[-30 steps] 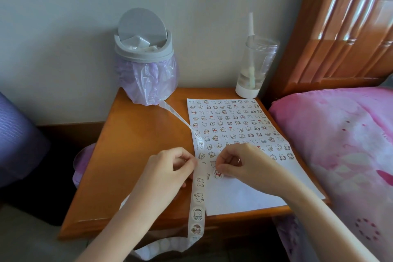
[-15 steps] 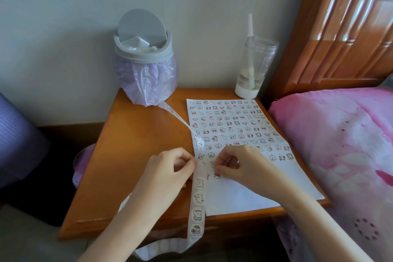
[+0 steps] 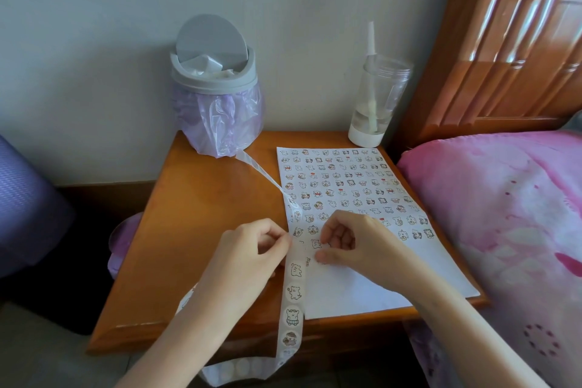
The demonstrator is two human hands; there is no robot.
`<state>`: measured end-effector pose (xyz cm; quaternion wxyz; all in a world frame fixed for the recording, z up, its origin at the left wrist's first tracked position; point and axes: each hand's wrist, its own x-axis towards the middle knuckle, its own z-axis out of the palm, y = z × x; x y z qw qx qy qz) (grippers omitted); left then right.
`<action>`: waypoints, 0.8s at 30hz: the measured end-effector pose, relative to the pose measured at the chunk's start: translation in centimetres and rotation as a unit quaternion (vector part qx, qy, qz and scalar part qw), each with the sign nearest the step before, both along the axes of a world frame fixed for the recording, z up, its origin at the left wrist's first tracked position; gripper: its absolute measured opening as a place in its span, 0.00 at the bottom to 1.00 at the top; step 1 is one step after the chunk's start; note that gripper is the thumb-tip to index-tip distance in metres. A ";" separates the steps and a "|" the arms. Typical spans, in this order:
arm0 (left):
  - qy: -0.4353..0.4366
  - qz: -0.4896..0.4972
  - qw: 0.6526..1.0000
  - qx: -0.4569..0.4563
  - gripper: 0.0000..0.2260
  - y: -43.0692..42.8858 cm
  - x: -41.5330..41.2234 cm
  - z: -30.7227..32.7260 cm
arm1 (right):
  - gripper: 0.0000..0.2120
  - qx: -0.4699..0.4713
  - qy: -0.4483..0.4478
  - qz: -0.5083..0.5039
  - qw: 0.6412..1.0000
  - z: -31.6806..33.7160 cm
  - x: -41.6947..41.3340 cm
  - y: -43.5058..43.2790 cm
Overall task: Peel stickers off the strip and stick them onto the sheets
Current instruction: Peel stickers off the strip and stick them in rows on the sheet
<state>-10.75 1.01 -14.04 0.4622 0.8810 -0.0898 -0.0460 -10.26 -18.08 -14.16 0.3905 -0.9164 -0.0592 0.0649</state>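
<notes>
Two bare hands and forearms of one person.
The left hand (image 3: 248, 249) and the right hand (image 3: 356, 242) are slim with slender fingers; both wrists and forearms are uncovered as far as the lower edge of the view, which cuts them off.

A home bedroom is indicated. A bed (image 3: 504, 214) with pink bedding is seen, backed by a carved wooden headboard (image 3: 504, 41). Just left of the bed, a small wooden surface (image 3: 195, 230) is set against a plain wall (image 3: 94, 41), and a lined bin (image 3: 217, 79) and clear cup (image 3: 378, 98) are kept on it.
</notes>
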 end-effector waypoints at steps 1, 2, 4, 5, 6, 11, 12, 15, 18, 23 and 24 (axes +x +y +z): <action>0.000 0.000 1.000 0.000 0.06 0.0 0.0 0.0 | 0.07 0.005 0.003 0.002 1.000 0.0 0.0 -0.1; -0.002 -0.001 1.000 0.001 0.06 0.0 0.0 0.0 | 0.06 0.011 0.005 0.003 1.000 0.0 0.0 -0.2; -0.006 0.000 1.000 0.001 0.06 0.0 0.0 -0.1 | 0.06 0.009 0.004 0.005 1.000 0.1 -0.2 -0.2; -0.007 0.003 1.000 -0.002 0.06 0.0 0.0 -0.1 | 0.05 0.009 0.000 0.003 1.000 0.1 -0.3 -0.2; -0.009 0.007 1.000 -0.007 0.06 0.0 0.0 -0.1 | 0.05 0.018 -0.006 -0.002 1.000 0.1 -0.5 -0.1; -0.034 0.040 0.997 -0.060 0.05 0.3 0.0 0.3 | 0.04 0.113 -0.043 -0.016 0.993 0.8 -2.4 1.9; -0.039 0.045 0.996 -0.073 0.04 0.4 0.1 0.5 | 0.05 0.122 -0.047 -0.016 0.991 0.9 -2.6 2.3; -0.038 0.047 0.993 -0.103 0.04 0.4 0.0 0.7 | 0.05 0.173 -0.047 -0.018 0.984 1.1 -2.9 3.1; -0.019 0.044 0.990 -0.133 0.06 0.3 -0.1 0.9 | 0.04 0.220 -0.048 -0.033 0.974 1.3 -2.9 3.3; 0.046 0.033 0.978 -0.199 0.12 0.3 -0.1 1.2 | 0.03 0.255 -0.056 -0.059 0.963 1.2 -2.8 3.3; 0.056 0.027 0.977 -0.203 0.12 0.3 -0.1 1.3 | 0.03 0.261 -0.058 -0.062 0.962 1.2 -2.8 3.2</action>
